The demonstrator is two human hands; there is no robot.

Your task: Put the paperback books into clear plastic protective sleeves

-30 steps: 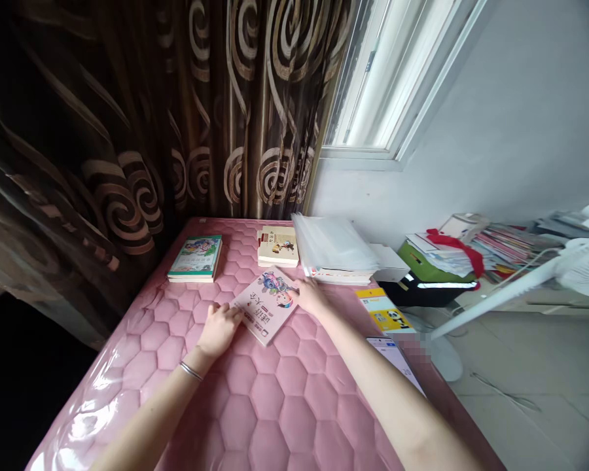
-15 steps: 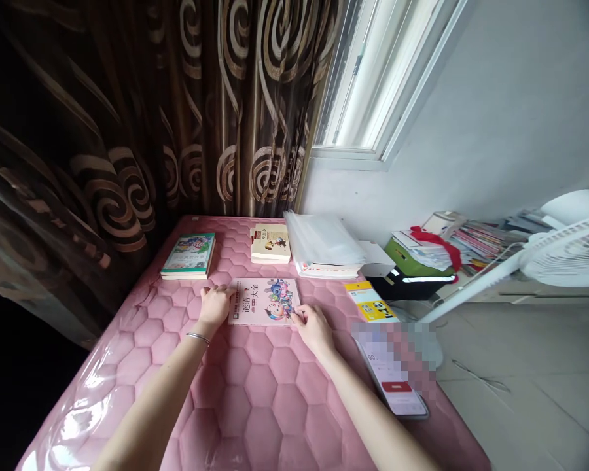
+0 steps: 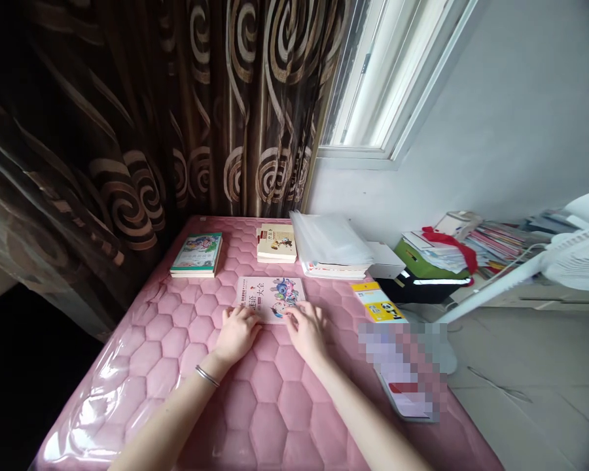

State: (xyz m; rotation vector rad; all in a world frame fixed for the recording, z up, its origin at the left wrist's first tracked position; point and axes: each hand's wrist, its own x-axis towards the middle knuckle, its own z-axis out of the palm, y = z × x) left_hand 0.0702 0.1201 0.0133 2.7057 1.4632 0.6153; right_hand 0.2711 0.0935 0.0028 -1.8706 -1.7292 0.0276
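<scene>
A pink picture book lies flat on the pink quilted table cover. My left hand rests at its near left corner, fingers stretched onto the cover's edge. My right hand lies at its near right edge, fingers spread and touching the book. Neither hand grips it. A bracelet circles my left wrist.
Farther back lie a green book, a cream book and a stack under clear plastic. A yellow booklet and a phone lie at the right edge. A fan and cluttered papers stand beyond on the right; a curtain hangs behind.
The pink book has been turned from a slant to square with the table. Both hands have slid from its sides to its near edge.
</scene>
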